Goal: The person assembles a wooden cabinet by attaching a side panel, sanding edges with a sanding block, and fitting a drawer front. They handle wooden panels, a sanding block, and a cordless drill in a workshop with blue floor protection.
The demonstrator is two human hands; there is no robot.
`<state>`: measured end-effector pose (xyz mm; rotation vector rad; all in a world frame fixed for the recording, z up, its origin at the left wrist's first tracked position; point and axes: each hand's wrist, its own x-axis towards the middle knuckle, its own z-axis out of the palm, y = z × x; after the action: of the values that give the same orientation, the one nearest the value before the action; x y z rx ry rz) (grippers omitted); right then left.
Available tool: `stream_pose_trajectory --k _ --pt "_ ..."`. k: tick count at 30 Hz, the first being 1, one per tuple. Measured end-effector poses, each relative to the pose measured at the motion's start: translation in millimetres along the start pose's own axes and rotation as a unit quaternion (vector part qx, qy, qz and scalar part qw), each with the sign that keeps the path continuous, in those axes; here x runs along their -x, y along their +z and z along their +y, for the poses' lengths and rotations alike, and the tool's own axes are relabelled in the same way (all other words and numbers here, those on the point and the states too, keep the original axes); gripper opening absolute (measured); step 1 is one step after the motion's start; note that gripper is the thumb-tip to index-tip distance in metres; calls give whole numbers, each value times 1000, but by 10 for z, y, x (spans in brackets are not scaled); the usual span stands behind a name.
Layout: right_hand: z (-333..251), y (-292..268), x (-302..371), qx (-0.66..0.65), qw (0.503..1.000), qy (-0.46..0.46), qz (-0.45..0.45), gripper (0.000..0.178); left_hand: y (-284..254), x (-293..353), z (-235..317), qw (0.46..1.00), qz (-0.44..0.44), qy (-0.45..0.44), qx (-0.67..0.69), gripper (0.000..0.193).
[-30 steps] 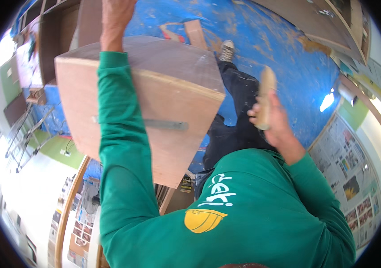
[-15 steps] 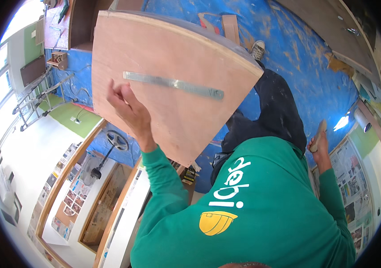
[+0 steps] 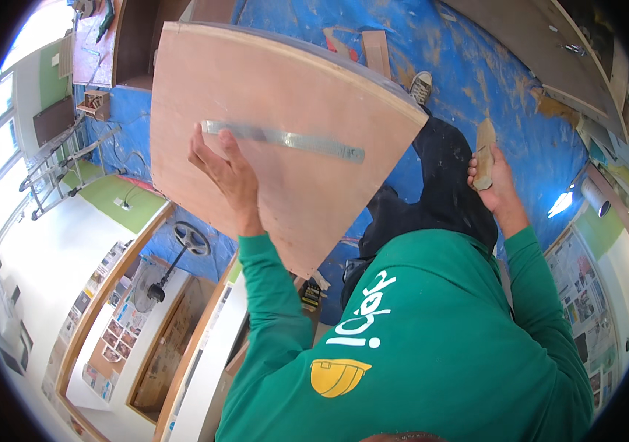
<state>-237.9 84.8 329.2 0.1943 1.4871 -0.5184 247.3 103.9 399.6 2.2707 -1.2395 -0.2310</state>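
Note:
A large pale-brown wooden panel [image 3: 255, 199] lies before me, with a thicker edge along its far side. Across its surface lies a metal ruler [image 3: 307, 144], slanting slightly down to the right. My left hand [image 3: 227, 173] is over the panel at the ruler's left end, thumb and fingers apart and slightly bent. The fingertips meet the ruler's near edge in view; whether they press on it I cannot tell. To the right of my legs, my right hand [image 3: 502, 184] is closed around a flat tan strip [image 3: 485, 147] with a tapered tip pointing away. Its material is unclear.
Blue sheeting [image 3: 447, 51] covers the floor, dusty in places. A brown board [image 3: 376, 53] lies beyond the panel. At left stand a metal folding frame [image 3: 71, 166] and a small wooden box [image 3: 95, 104]. A fan-like wheel on a pole [image 3: 192, 238] stands near wooden framing.
My right hand has swung forward and inward from my right side, bringing the tan strip up beside my leg. My left hand has shifted slightly, its fingers now nearer the ruler's left end.

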Motion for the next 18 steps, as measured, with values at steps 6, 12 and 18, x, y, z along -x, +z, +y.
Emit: stream_pose_trajectory --k 6,12,18 --pt "26 52 -90 -23 1000 13 15 47 174 -1101 -633 989 -83 33 -114 79" --pt "153 -221 -440 -73 995 8 63 50 301 -1220 -693 985 -96 48 -138 84" --pt "330 210 -718 -87 990 92 65 53 259 -1322 -702 989 -94 55 -104 87"
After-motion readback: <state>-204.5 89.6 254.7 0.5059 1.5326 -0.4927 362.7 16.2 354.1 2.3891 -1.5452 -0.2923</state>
